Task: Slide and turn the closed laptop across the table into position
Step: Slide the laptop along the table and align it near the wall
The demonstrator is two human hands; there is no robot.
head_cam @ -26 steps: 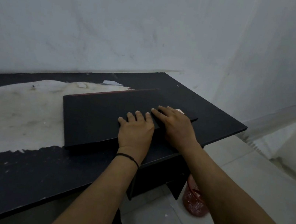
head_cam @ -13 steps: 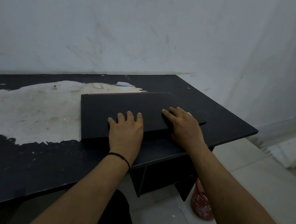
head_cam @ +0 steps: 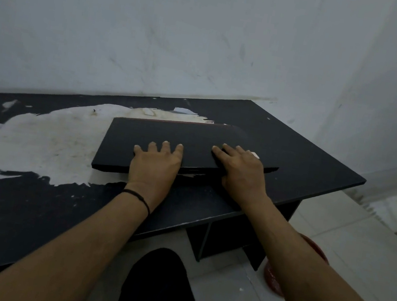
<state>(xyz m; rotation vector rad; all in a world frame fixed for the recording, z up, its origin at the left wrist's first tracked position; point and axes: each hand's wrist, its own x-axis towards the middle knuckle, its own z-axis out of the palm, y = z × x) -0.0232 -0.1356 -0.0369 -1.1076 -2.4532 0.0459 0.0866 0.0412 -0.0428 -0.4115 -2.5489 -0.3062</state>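
Note:
The closed black laptop [head_cam: 164,132] lies flat on the dark table [head_cam: 315,158], its long front edge facing me and its back edge, with a thin red line, toward the wall. My left hand [head_cam: 155,167] rests palm down on the lid at the middle of the front edge, fingers spread, with the heel of the hand over the edge. At the laptop's front right corner, my right hand [head_cam: 240,172] covers the lid and wraps over the edge. A small white tag [head_cam: 255,155] shows past the right knuckles.
A large white worn patch [head_cam: 37,140] covers the tabletop left of the laptop. The wall [head_cam: 208,48] stands close behind the table. A red basket [head_cam: 273,279] sits on the tiled floor by the table's right leg. My dark-clad knee [head_cam: 157,287] is below the front edge.
The laptop has slid away from the table's front edge toward the wall and turned a little, with both hands staying on its front edge.

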